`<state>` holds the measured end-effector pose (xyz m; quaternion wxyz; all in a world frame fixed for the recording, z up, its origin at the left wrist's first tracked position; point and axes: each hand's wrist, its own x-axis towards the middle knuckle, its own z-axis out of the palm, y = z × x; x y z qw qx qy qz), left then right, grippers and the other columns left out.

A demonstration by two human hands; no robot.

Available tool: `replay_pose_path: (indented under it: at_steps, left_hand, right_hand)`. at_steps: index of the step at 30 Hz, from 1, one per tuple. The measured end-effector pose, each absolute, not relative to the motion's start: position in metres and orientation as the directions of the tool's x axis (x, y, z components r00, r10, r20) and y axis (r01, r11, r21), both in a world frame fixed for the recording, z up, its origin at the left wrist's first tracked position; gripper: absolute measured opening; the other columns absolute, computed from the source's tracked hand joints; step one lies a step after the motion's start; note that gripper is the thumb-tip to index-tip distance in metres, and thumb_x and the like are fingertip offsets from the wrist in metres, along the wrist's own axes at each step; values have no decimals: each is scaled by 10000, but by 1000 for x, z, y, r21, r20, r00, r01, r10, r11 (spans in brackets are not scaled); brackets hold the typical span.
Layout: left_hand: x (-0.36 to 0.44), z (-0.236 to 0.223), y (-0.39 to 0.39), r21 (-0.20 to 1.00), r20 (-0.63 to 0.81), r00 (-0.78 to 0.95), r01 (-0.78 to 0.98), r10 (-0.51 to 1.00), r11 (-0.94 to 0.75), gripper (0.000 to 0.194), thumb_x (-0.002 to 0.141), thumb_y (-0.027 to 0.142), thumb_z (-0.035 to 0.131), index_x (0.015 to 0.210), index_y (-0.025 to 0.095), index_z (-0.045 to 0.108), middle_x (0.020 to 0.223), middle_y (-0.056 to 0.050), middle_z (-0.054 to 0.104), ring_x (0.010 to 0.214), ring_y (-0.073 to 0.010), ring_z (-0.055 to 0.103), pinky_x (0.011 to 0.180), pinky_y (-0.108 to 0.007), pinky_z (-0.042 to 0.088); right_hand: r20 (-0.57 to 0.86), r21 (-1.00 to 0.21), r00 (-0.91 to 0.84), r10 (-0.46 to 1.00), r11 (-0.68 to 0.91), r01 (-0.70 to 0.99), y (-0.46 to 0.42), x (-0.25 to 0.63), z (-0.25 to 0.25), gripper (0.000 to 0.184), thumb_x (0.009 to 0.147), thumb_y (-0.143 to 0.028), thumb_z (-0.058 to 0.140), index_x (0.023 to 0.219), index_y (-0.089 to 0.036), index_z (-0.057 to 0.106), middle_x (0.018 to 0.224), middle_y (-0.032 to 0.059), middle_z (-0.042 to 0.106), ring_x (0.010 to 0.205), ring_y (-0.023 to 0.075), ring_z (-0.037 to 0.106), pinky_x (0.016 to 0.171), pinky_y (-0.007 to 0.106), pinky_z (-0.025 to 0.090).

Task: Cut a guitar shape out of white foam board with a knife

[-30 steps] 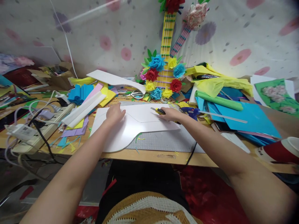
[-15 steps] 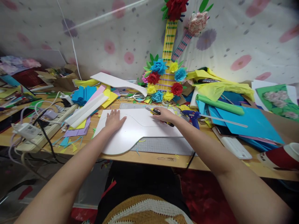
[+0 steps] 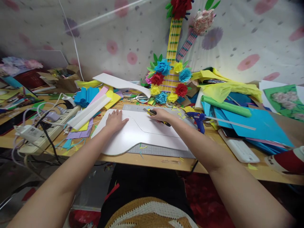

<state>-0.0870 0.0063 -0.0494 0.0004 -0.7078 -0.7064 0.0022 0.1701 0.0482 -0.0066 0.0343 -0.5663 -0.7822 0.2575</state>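
Note:
A white foam board (image 3: 128,137) with a curved outline drawn on it lies over a grey cutting mat (image 3: 154,151) at the table's front. Its near edge is cut in a curve. My left hand (image 3: 115,121) rests flat on the board's left part, fingers spread. In my right hand (image 3: 160,116) is a yellow and black utility knife (image 3: 152,112), its blade pointing left above the board's far side. Whether the blade touches the board I cannot tell. My right palm hides part of the knife's handle.
A flower-decorated paper guitar (image 3: 172,63) leans on the back wall. Right of the board lie a blue glue gun (image 3: 199,119), blue sheets (image 3: 263,125) and a paper cup (image 3: 286,160). A power strip (image 3: 51,129) with cables lies left. Scissors (image 3: 142,98) rest behind.
The foam board has turned clockwise, its right end coming nearer the table's front edge. My right hand has shifted slightly left with the knife. My left hand stays flat on the board.

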Motion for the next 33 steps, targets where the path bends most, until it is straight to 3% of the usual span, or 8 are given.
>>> replay_pose_path:
  at_steps: [3, 9, 19, 28, 31, 33]
  left_hand:
    - [-84, -49, 10, 21, -31, -42, 999, 999, 42, 677, 871, 508, 292, 1374, 59, 339, 1467, -184, 291, 1359, -331, 238, 1082, -494, 238]
    - [-83, -52, 13, 61, -26, -35, 997, 999, 36, 625, 876, 452, 314, 1358, 57, 362, 1478, -165, 276, 1371, -307, 221, 1101, -481, 213]
    - [-41, -61, 3, 155, 49, 243, 956, 969, -248, 597, 882, 466, 353, 1337, 83, 396, 1456, -160, 326, 1367, -293, 235, 1110, -477, 180]
    - [-11, -57, 8, 264, 112, 601, 750, 791, -607, 578, 866, 490, 418, 1323, 137, 428, 1419, -104, 409, 1348, -212, 300, 1116, -362, 217]
    - [1, -53, 10, 219, 145, 611, 748, 779, -627, 540, 858, 481, 450, 1300, 172, 453, 1383, -81, 462, 1288, -203, 400, 1111, -356, 237]
    - [8, -52, 9, 174, 177, 492, 837, 852, -519, 493, 871, 450, 436, 1277, 174, 477, 1360, -94, 486, 1252, -220, 442, 1088, -375, 281]
  right_hand:
    - [-225, -462, -349, 910, 216, 860, 45, 170, -5, 251, 786, -380, 584, 952, -193, 558, 702, 24, 651, 479, 109, 554, 478, 218, 410]
    - [-277, -657, -388, 879, 122, 744, 38, 163, 11, 260, 789, -338, 601, 990, -198, 512, 742, 23, 644, 472, 93, 549, 467, 216, 438]
    - [-264, -545, -294, 919, 109, 831, 34, 167, 5, 318, 824, -364, 546, 1086, -186, 517, 684, 34, 648, 493, 127, 573, 483, 223, 433]
    - [-141, -563, -289, 947, 163, 810, 48, 163, -8, 314, 868, -371, 480, 1119, -184, 503, 853, 50, 692, 534, 118, 592, 529, 216, 423]
    - [-106, -522, -330, 938, 230, 822, 55, 159, -12, 282, 872, -364, 477, 1087, -188, 521, 850, 39, 694, 561, 119, 599, 570, 215, 419]
    - [-78, -456, -334, 939, 264, 850, 59, 159, -12, 275, 875, -361, 470, 1077, -185, 530, 845, 45, 695, 590, 130, 606, 598, 222, 413]
